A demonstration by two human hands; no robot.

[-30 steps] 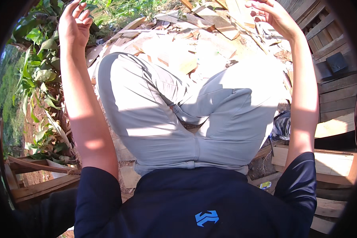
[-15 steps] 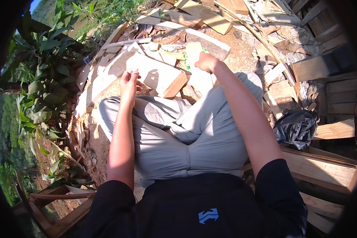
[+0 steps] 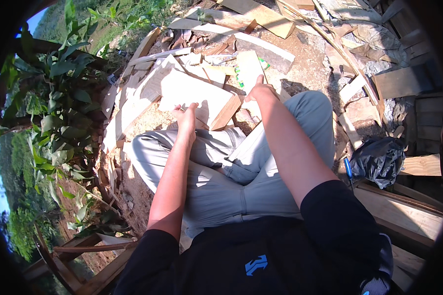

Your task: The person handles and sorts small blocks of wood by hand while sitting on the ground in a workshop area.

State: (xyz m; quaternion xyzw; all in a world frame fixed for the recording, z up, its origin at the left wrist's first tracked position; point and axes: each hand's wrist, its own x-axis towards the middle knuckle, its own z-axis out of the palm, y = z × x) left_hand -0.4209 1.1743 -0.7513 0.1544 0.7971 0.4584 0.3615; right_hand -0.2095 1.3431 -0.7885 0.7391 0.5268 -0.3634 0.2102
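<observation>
My right hand (image 3: pixel 262 92) is closed on the near end of a pale, flat wooden board (image 3: pixel 249 66), its thumb lying along the top. Part of a green, yellow and white packet (image 3: pixel 239 77) shows beside and behind the board. My left hand (image 3: pixel 185 118) is empty with its fingers apart, at the near edge of a thick, brightly sunlit wooden block (image 3: pixel 194 93). Whether those fingers touch the block I cannot tell. The block lies on the ground in front of my crossed legs (image 3: pixel 231 162).
Planks and offcuts (image 3: pixel 261 19) lie around the far side. Right of my knee are a black plastic bag (image 3: pixel 378 162) and a blue-handled tool (image 3: pixel 348 168). Leafy plants (image 3: pixel 59 118) border the left, and a wooden frame (image 3: pixel 83 265) stands at lower left.
My left hand has come right and nearer to me, its fingers spreading. The board in my right hand shows more of its length. The view has shifted, bringing the blue-handled tool into sight.
</observation>
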